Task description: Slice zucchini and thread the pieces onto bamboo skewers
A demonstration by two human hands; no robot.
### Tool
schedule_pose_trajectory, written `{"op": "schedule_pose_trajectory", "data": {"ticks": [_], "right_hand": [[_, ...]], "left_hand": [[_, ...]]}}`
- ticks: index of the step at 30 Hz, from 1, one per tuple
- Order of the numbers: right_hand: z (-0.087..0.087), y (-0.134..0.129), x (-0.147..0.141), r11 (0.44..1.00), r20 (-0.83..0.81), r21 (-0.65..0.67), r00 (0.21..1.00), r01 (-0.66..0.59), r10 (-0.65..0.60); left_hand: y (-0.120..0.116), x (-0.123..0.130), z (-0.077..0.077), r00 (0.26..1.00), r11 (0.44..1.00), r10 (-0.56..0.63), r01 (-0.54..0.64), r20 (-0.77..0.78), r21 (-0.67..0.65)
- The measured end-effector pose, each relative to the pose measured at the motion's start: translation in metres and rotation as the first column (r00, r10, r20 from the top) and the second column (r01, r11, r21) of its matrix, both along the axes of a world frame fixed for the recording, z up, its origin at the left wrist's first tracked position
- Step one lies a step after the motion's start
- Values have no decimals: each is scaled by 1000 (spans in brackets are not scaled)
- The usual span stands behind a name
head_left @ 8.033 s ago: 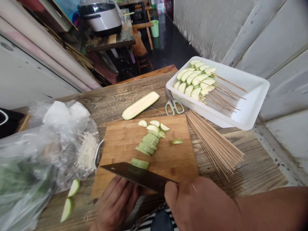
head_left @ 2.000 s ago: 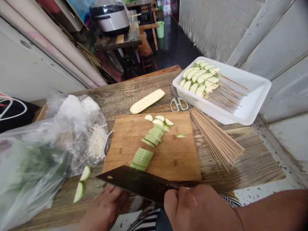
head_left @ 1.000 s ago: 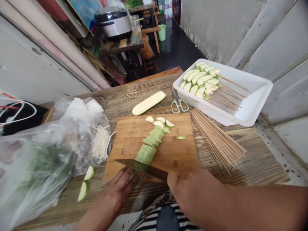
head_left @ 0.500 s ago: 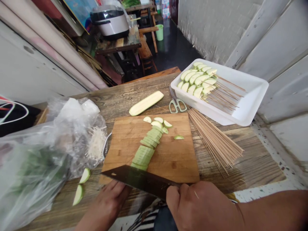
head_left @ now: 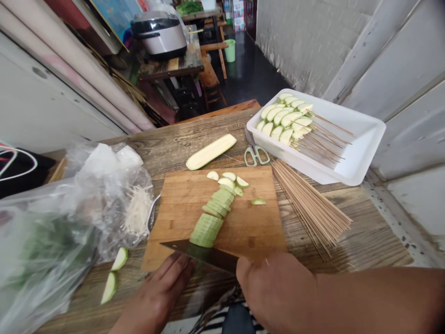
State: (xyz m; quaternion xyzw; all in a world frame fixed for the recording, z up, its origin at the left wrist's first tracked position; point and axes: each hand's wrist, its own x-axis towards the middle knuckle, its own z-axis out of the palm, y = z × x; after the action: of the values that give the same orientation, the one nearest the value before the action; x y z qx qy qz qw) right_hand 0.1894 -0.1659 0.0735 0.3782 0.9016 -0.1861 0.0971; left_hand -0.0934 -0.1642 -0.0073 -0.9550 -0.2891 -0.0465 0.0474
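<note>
My right hand (head_left: 276,290) is closed around the handle of a kitchen knife (head_left: 212,257), whose dark blade points left across the near edge of the wooden cutting board (head_left: 253,227). Just behind the blade, my left hand (head_left: 167,285) has its fingers bent on the near end of a zucchini; the blade and fingers hide most of that end. Beyond the knife, a row of zucchini slices (head_left: 207,228) leans together up the board. A few loose slices (head_left: 242,182) lie at its far end. Past the board rests a halved zucchini (head_left: 211,151), cut face up.
Right of the board lie bamboo skewers (head_left: 313,206) and green-handled scissors (head_left: 256,155). A white tray (head_left: 361,139) holds skewered zucchini slices (head_left: 287,116). At left are plastic bags (head_left: 45,250), enoki mushrooms (head_left: 136,211) and two zucchini pieces (head_left: 110,286) on the table.
The blade has dropped lower and shifted slightly toward me and right, against the near end of the slices. Both hands keep their holds, and the view has tilted a little.
</note>
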Motion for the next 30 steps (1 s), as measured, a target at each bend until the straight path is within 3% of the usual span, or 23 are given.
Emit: {"op": "schedule_pose_trajectory", "data": {"ticks": [2,6,10,13,19,24,30], "right_hand": [[1,5,-2,997,43,-74,999,-6,9],[4,0,-2,998,14,-54,1000,-20,21],[2,-15,1,991,-61,129,998,23,-15],[-2,-25,3,943,-162,323,986,84,-32],[-5,-29,5,895,-189,433,982,106,-25],[-4,-26,4,907,-193,414,981,82,-1],[2,-19,4,969,-171,246,985,20,23]], "left_hand": [[1,0,2,1000,1000,-17,18,-24,22],[0,0,2,999,1000,2,-1,-45,23],[-5,3,1,999,998,43,-44,-13,-41],[-7,5,2,993,991,113,-109,37,-83],[-6,3,7,997,990,75,-74,4,-123],[-6,-2,3,997,989,72,-73,-9,-126],[-6,-1,2,999,992,48,-47,6,-113]]}}
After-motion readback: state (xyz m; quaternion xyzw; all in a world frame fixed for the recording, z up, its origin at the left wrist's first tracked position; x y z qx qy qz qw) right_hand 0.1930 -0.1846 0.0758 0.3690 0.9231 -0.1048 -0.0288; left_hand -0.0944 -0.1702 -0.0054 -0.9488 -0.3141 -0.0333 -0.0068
